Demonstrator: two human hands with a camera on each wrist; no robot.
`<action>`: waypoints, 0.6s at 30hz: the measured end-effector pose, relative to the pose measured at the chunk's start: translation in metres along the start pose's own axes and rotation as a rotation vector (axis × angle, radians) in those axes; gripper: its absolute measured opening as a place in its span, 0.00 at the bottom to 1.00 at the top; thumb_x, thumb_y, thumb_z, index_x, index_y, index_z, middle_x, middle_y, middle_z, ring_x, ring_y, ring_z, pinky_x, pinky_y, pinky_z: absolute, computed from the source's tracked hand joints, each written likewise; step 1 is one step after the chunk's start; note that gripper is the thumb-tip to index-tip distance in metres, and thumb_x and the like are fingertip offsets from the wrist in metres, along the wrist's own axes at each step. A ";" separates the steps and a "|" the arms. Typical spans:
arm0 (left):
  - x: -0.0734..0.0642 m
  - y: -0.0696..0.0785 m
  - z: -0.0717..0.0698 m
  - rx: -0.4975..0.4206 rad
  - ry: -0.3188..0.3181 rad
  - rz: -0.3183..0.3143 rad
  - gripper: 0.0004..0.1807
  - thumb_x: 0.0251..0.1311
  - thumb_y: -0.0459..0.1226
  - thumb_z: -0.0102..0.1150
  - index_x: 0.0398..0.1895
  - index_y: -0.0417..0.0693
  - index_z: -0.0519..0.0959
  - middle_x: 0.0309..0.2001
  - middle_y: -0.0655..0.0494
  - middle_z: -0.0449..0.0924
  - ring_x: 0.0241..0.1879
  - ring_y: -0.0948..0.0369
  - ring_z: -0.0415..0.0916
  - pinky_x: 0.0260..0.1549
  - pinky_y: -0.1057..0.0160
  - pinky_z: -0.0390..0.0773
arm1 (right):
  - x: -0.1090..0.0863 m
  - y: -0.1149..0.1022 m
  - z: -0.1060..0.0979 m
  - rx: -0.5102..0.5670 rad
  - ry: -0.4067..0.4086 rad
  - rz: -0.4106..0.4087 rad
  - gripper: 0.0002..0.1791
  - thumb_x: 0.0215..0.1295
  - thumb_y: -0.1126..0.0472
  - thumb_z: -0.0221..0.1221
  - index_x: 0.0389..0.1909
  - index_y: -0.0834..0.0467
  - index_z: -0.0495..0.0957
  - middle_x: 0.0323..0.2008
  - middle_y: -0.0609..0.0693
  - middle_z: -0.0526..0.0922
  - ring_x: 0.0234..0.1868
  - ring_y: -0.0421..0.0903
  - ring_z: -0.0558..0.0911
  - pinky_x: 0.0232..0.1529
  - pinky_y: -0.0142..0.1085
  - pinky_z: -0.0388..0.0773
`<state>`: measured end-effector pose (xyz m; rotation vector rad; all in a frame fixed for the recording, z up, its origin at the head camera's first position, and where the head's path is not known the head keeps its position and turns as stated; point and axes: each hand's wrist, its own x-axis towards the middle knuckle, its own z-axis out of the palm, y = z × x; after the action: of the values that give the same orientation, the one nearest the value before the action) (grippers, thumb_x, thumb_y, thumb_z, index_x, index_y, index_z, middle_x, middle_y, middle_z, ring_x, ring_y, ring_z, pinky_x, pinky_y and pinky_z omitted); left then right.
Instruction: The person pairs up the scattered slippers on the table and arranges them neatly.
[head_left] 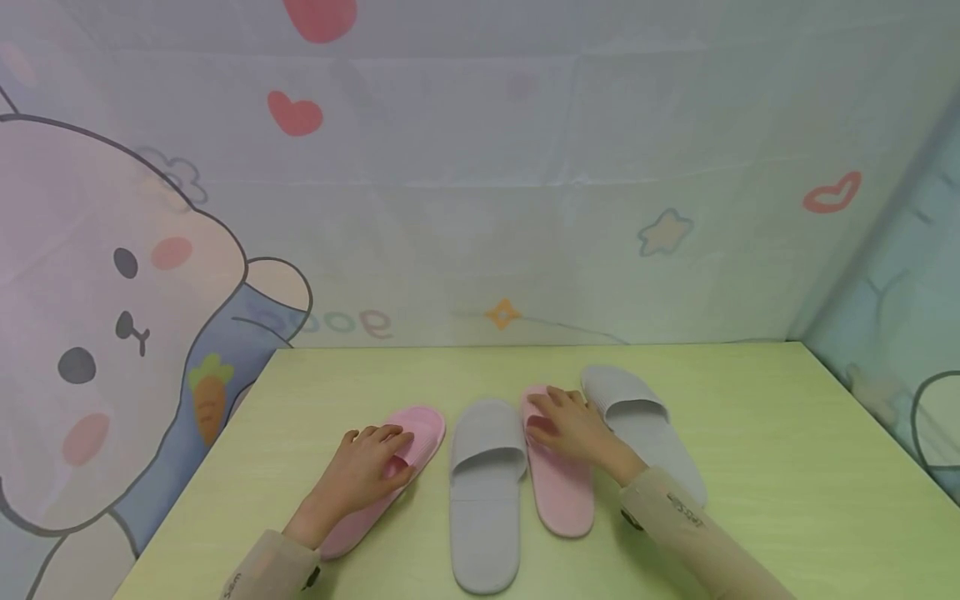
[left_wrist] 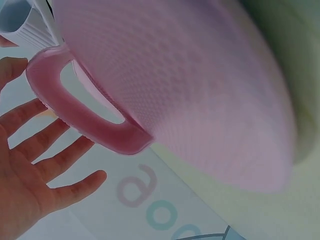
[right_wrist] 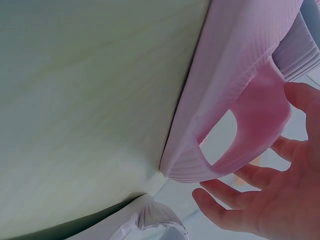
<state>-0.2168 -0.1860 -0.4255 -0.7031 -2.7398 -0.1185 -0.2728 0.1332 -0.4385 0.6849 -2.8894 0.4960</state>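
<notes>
The left hand (head_left: 366, 473) and right hand (head_left: 576, 428), fingers spread, meet the pink slippers' (head_left: 566, 500) straps (right_wrist: 267, 107); one gray slipper (head_left: 485, 533) lies between, another gray slipper (head_left: 660, 442) nearest the bench's (head_left: 795, 467) right edge.

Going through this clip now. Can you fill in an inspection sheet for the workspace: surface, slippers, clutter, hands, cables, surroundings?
Surface: pale yellow-green table.
Slippers: four, toes pointing away from the person. Left pink slipper and right grey slipper lie slanted, toes turned inward; left grey slipper and right pink slipper lie straighter between them.
Clutter: nothing seen.
Left hand: at the left pink strap, fingers spread.
Right hand: at the right pink strap, fingers spread.
Cables: nothing seen.
Surroundings: sheet behind the table, printed with a cartoon animal, hearts and a star.
</notes>
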 end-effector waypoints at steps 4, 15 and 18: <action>0.001 -0.001 0.001 0.012 0.001 0.004 0.18 0.47 0.48 0.60 0.42 0.53 0.74 0.46 0.53 0.77 0.43 0.52 0.74 0.39 0.45 0.70 | 0.001 -0.001 -0.001 -0.007 -0.010 0.006 0.27 0.59 0.44 0.52 0.58 0.49 0.65 0.60 0.62 0.65 0.57 0.65 0.66 0.51 0.62 0.61; 0.001 -0.002 0.002 0.006 0.001 0.009 0.17 0.46 0.48 0.61 0.40 0.55 0.74 0.44 0.55 0.77 0.42 0.53 0.75 0.35 0.48 0.71 | 0.004 -0.001 0.001 -0.005 -0.023 0.017 0.28 0.58 0.43 0.52 0.58 0.49 0.64 0.60 0.62 0.64 0.57 0.66 0.65 0.49 0.63 0.61; 0.002 -0.003 0.003 -0.004 -0.001 0.004 0.17 0.46 0.48 0.61 0.40 0.55 0.75 0.44 0.55 0.77 0.42 0.53 0.74 0.35 0.48 0.71 | 0.004 -0.001 0.001 0.003 -0.017 0.021 0.27 0.58 0.44 0.52 0.57 0.49 0.65 0.60 0.62 0.65 0.56 0.66 0.66 0.49 0.62 0.61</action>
<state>-0.2201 -0.1871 -0.4275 -0.7105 -2.7392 -0.1229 -0.2760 0.1304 -0.4388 0.6635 -2.9150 0.4990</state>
